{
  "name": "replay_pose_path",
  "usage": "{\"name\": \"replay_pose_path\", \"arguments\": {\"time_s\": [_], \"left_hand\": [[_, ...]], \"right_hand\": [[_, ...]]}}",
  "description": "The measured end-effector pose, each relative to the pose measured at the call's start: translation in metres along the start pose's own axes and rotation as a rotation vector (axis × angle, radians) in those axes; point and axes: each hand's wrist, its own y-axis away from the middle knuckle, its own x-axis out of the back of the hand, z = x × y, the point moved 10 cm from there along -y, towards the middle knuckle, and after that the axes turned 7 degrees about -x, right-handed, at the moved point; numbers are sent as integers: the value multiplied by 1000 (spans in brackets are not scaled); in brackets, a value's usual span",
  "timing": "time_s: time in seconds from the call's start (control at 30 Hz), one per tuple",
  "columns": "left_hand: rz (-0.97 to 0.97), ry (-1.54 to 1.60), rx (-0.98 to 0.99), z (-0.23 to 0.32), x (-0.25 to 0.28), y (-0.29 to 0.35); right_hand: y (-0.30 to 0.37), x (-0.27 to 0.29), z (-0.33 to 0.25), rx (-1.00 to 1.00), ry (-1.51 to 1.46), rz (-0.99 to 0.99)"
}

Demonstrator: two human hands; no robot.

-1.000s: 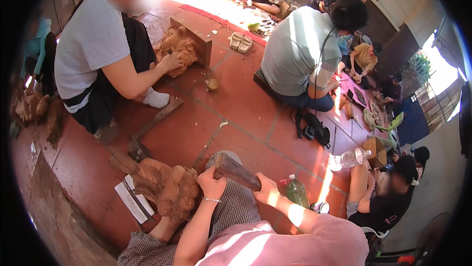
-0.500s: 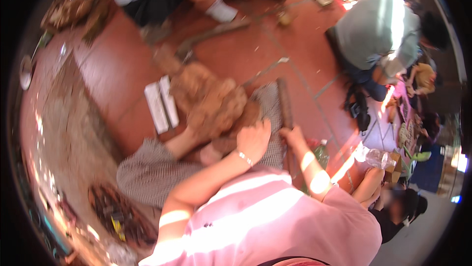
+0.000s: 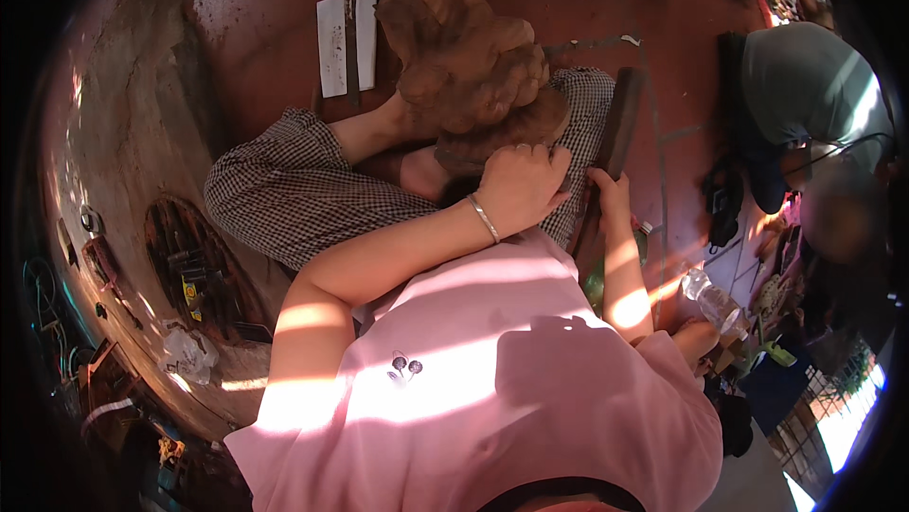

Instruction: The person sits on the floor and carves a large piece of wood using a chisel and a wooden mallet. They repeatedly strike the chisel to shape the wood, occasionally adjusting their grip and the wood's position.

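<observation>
A brown carved wooden figure [image 3: 473,67] with lumpy, rounded forms lies between my crossed legs, which are in checked trousers [image 3: 275,180]. My left hand [image 3: 521,188], with a silver bracelet at the wrist, is at the near edge of the carving's rounded base [image 3: 511,133]. Its fingers are curled, and whatever they hold is hidden under them. To the right, my right hand [image 3: 611,197] is closed around a long dark wooden bar [image 3: 620,124], which slants up alongside my right knee. The lower end of the bar is partly hidden.
White strips [image 3: 333,46] with a dark flat tool [image 3: 352,53] lie on the red tiles. At left is a large wooden slab [image 3: 123,133] with a basket of tools [image 3: 204,266]. A green bottle [image 3: 595,285] and clear bottle [image 3: 712,304] stand right. A person [image 3: 810,86] crouches at far right.
My view has tipped downward and turned, so the person across from me is out of sight. Both hands keep about the same places beside the carving and on the wooden bar.
</observation>
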Motion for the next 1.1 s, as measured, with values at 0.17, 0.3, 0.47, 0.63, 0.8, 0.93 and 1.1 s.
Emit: {"name": "replay_pose_path", "arguments": {"time_s": [0.17, 0.3, 0.47, 0.63, 0.8, 0.93, 1.1], "left_hand": [[318, 455, -337, 51, 9, -19], [296, 451, -386, 60, -8, -57], [329, 345, -177, 37, -35, -80], [377, 365, -129, 29, -36, -80], [466, 371, -141, 28, -25, -77], [521, 418, -117, 24, -19, -75], [591, 451, -105, 19, -11, -74]], "right_hand": [[-11, 4, 6, 41, 45, -108], [8, 7, -3, 241, -55, -87], [18, 29, -1, 222, -10, -36], [24, 71, 21, 38, 20, 67], [48, 93, -2, 484, 48, 151], [78, 83, -17, 669, -46, 250], [79, 73, -23, 574, 245, 353]]}}
